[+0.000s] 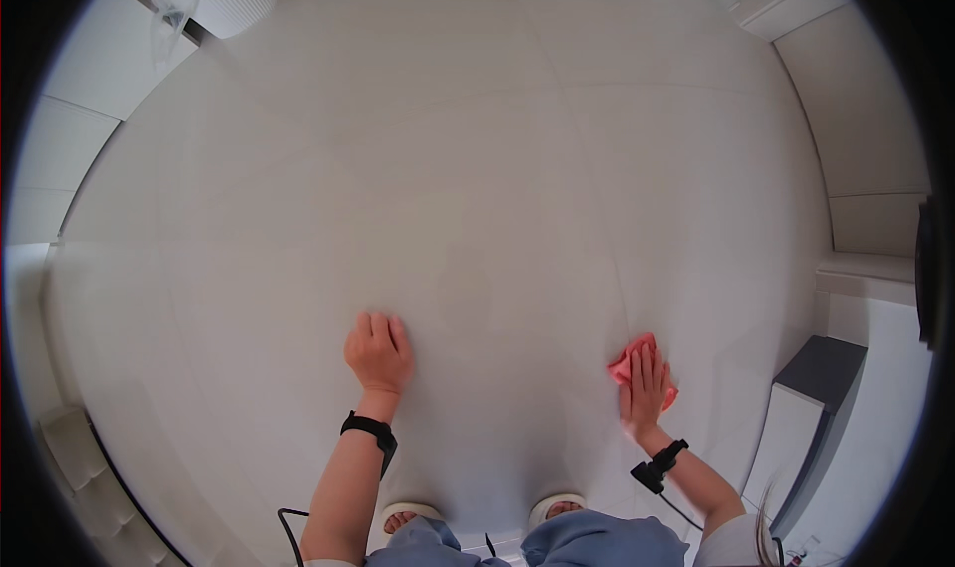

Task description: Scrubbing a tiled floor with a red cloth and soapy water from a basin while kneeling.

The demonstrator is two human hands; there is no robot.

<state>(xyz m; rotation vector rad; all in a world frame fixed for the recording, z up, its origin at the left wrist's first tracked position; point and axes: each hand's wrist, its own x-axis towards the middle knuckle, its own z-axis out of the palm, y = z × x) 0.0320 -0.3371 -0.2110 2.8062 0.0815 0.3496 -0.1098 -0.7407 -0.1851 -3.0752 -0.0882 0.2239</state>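
My right hand (645, 388) lies flat over a crumpled pink cloth (625, 367) on the pale, glossy tiled floor (485, 194). The cloth shows past the fingers on the left and at the right edge of the palm. Over to the left, my left hand (379, 351) is down at the floor with its fingers curled under; nothing shows in it, though the palm is hidden. Each wrist wears a black strap with a small device, the left strap (371, 429) and the right strap (660, 464).
White cabinets (82, 67) line the left side, near a ribbed white bin (235, 0). Low furniture (858, 104) and a grey-topped white unit (821, 365) stand at right. A tufted upholstered edge (97, 485) is lower left. My feet in cream slippers (410, 509) are below.
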